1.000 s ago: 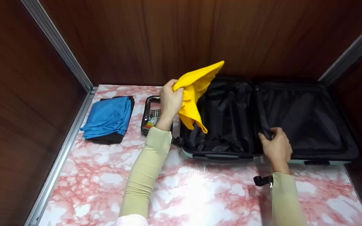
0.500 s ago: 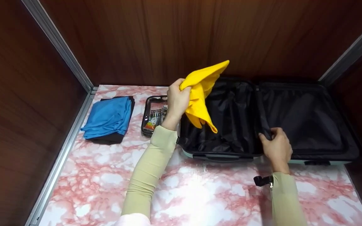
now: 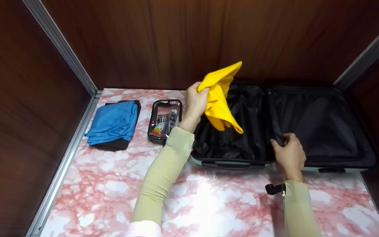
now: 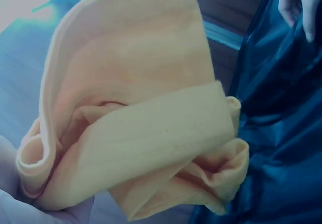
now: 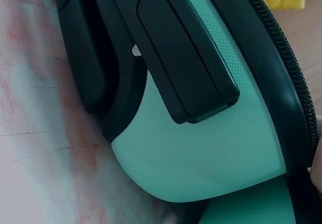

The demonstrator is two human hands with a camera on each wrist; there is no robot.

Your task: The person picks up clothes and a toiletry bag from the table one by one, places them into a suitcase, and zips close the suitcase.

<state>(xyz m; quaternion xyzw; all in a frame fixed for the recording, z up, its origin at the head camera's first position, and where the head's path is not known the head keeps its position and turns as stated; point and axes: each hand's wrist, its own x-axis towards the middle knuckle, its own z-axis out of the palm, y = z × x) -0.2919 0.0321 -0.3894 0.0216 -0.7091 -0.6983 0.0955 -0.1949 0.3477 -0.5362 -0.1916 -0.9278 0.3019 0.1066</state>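
In the head view my left hand [image 3: 196,103] grips a folded yellow cloth [image 3: 220,103] by one edge, over the left half of an open black-lined suitcase [image 3: 248,141]. Folds of the yellow cloth [image 4: 151,128] fill much of the left wrist view. My right hand [image 3: 289,154] holds a dark fabric flap [image 3: 277,131] at the suitcase's middle hinge, thumb on one side of it. The right wrist view has the suitcase's mint-green shell [image 5: 211,158] with a black handle and zip, and only a sliver of the right hand at the edge.
Left of the suitcase lies a clear zip pouch [image 3: 164,121] with small packets inside. Farther left, a folded blue cloth [image 3: 113,121] rests on a black one [image 3: 120,144]. Brown wood-look panels [image 3: 176,42] enclose the marbled pink surface [image 3: 110,191] on three sides.
My left hand has moved right with the yellow cloth, farther over the suitcase's left half, uncovering the clear pouch. My right hand stays on the flap.
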